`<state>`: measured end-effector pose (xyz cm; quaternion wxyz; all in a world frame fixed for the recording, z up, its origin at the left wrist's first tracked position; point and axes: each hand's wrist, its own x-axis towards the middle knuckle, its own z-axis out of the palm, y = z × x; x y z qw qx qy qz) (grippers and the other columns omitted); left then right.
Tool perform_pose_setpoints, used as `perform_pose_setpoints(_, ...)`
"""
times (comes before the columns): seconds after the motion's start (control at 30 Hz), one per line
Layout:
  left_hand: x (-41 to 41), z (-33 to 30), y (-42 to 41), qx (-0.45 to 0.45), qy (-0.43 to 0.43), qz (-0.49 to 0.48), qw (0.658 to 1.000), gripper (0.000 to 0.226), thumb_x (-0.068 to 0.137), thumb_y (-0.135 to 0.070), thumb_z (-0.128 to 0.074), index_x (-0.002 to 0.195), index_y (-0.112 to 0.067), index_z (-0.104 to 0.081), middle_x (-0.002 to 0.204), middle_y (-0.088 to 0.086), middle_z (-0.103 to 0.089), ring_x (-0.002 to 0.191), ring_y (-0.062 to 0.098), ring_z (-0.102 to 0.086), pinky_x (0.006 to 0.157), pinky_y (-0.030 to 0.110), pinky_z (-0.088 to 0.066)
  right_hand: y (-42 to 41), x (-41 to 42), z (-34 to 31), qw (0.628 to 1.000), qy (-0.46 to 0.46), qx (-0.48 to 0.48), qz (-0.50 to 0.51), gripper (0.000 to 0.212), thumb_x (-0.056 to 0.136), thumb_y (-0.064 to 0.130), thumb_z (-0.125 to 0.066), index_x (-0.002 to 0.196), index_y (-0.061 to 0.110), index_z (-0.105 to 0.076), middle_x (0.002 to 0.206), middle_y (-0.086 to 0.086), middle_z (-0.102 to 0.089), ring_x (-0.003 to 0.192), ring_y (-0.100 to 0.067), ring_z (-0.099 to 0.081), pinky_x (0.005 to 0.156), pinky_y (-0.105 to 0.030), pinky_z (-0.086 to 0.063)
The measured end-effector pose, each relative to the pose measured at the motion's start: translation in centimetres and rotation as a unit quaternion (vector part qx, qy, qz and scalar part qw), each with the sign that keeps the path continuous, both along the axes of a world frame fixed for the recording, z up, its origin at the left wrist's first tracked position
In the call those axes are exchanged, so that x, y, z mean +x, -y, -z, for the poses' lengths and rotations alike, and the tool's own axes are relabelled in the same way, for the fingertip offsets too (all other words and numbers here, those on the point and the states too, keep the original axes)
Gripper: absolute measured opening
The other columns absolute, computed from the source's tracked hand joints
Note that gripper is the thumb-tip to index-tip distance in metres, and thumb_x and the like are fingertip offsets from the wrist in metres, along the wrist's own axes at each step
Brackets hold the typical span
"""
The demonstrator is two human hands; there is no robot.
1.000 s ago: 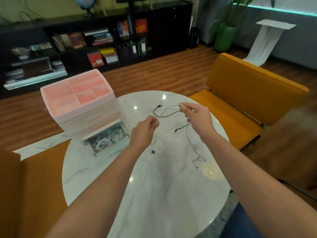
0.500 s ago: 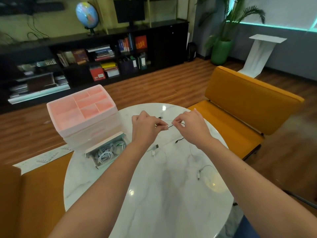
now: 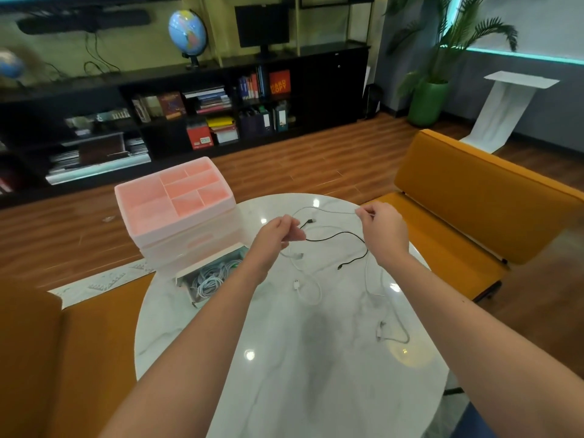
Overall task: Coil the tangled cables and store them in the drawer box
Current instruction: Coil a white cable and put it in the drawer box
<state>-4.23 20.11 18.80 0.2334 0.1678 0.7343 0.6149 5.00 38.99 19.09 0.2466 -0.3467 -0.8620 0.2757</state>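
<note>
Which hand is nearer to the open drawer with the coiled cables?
Left. The left hand hovers just right of the open drawer; the right hand is farther right, across the loose cables.

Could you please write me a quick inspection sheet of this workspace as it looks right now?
Surface: round white marble table, glossy, with light reflections.
Job's things: pink drawer box at the table's far left; its open drawer holds coiled white cables.
Clutter: nothing seen.
Grippers: left hand grips cable, colour unclear; right hand pinches the white cable.
Cables: black cable and white cable lie loose and crossing on the table.
Surroundings: orange chair to the right, black bookshelf, globe, potted plant.
</note>
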Motion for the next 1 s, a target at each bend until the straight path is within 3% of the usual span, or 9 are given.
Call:
perform_pose_setpoints(0.07, 0.1, -0.6, 0.0, 0.091, 0.054, 0.014, 0.994, 0.030, 0.106, -0.025, -0.036, 0.112, -0.015, -0.063, 0.075, -0.007, -0.066, 0.081, 0.015, -0.068, 0.098, 0.035, -0.048, 0.3, -0.2, 0.7, 0.999, 0.050, -0.002, -0.005, 0.022, 0.100, 0.034, -0.048, 0.101, 0.020, -0.065, 0.092, 0.004, -0.066, 0.080, -0.016, -0.053, 0.085, -0.037, -0.044)
perform_pose_setpoints(0.17, 0.7, -1.8, -0.3, 0.108, 0.072, 0.031, 0.991, 0.030, 0.106, -0.025, -0.037, 0.120, -0.021, -0.064, 0.069, -0.006, -0.047, 0.057, 0.009, -0.044, 0.077, 0.026, -0.055, 1.1, -0.6, 1.9, 0.992, 0.109, -0.039, -0.043, 0.024, 0.099, 0.036, -0.045, 0.106, 0.023, -0.064, 0.087, 0.004, -0.069, 0.084, -0.017, -0.059, 0.090, -0.034, -0.042)
perform_pose_setpoints(0.23, 0.9, -2.3, -0.5, 0.050, 0.031, 0.037, 0.998, 0.029, 0.105, -0.030, -0.038, 0.111, -0.031, -0.067, 0.067, -0.007, -0.038, 0.057, 0.009, -0.033, 0.064, 0.021, -0.044, 1.7, -0.8, 2.0, 0.985, 0.073, -0.121, -0.096, 0.026, 0.098, 0.038, -0.047, 0.109, 0.024, -0.065, 0.088, 0.006, -0.070, 0.089, -0.015, -0.061, 0.087, -0.034, -0.048)
perform_pose_setpoints(0.33, 0.9, -2.3, -0.8, 0.003, 0.001, 0.037, 0.999, 0.027, 0.102, -0.035, -0.046, 0.108, -0.030, -0.072, 0.065, -0.007, -0.040, 0.059, 0.010, -0.034, 0.061, 0.023, -0.036, 2.8, -1.1, 0.9, 0.955, -0.030, -0.242, -0.171, 0.025, 0.097, 0.038, -0.051, 0.108, 0.022, -0.067, 0.090, 0.006, -0.072, 0.089, -0.013, -0.066, 0.080, -0.029, -0.051)
perform_pose_setpoints(0.47, 0.8, -2.2, -0.9, -0.005, 0.011, 0.000, 1.000, 0.027, 0.094, -0.045, -0.058, 0.095, -0.025, -0.076, 0.062, -0.005, -0.045, 0.057, 0.009, -0.039, 0.058, 0.019, -0.042, 3.0, -1.6, -0.4, 0.941, -0.109, -0.258, -0.188, 0.023, 0.094, 0.035, -0.060, 0.098, 0.014, -0.068, 0.069, 0.005, -0.060, 0.062, -0.009, -0.060, 0.071, -0.034, -0.055)
perform_pose_setpoints(0.53, 0.5, -2.0, -0.8, -0.004, 0.028, -0.004, 1.000, 0.030, 0.092, -0.049, -0.059, 0.090, -0.023, -0.075, 0.058, -0.005, -0.042, 0.056, 0.008, -0.041, 0.063, 0.018, -0.049, 2.9, -1.6, -0.9, 0.937, -0.121, -0.270, -0.187, 0.023, 0.093, 0.034, -0.061, 0.101, 0.015, -0.071, 0.066, 0.011, -0.055, 0.055, -0.002, -0.051, 0.059, -0.025, -0.050)
perform_pose_setpoints(0.7, 0.5, -2.3, -0.4, 0.047, 0.113, -0.010, 0.992, 0.039, 0.097, -0.048, -0.052, 0.079, -0.015, -0.061, 0.049, -0.005, -0.035, 0.050, 0.010, -0.036, 0.086, 0.031, -0.057, 1.6, -1.3, -1.6, 0.929, -0.171, -0.302, -0.129, 0.021, 0.092, 0.035, -0.063, 0.104, 0.021, -0.075, 0.057, 0.026, -0.056, 0.051, 0.006, -0.048, 0.056, -0.012, -0.034)
perform_pose_setpoints(0.87, 0.6, -2.1, -0.1, 0.149, 0.175, 0.044, 0.972, 0.030, 0.104, -0.036, -0.040, 0.087, -0.019, -0.058, 0.061, -0.004, -0.038, 0.052, 0.009, -0.036, 0.071, 0.027, -0.049, 1.4, -1.2, -0.8, 0.947, -0.154, -0.261, -0.108, 0.022, 0.092, 0.044, -0.062, 0.102, 0.028, -0.073, 0.096, 0.018, -0.070, 0.090, -0.001, -0.060, 0.077, -0.020, -0.047)
perform_pose_setpoints(1.0, 0.7, -2.0, 0.0, 0.190, 0.159, 0.060, 0.967, 0.031, 0.105, -0.028, -0.037, 0.118, -0.019, -0.063, 0.071, -0.005, -0.047, 0.058, 0.007, -0.038, 0.061, 0.020, -0.037, 1.4, -1.1, 0.8, 0.975, -0.029, -0.185, -0.119, 0.039, 0.100, 0.045, -0.044, 0.132, 0.030, -0.060, 0.127, 0.009, -0.064, 0.118, -0.014, -0.057, 0.091, -0.030, -0.046)
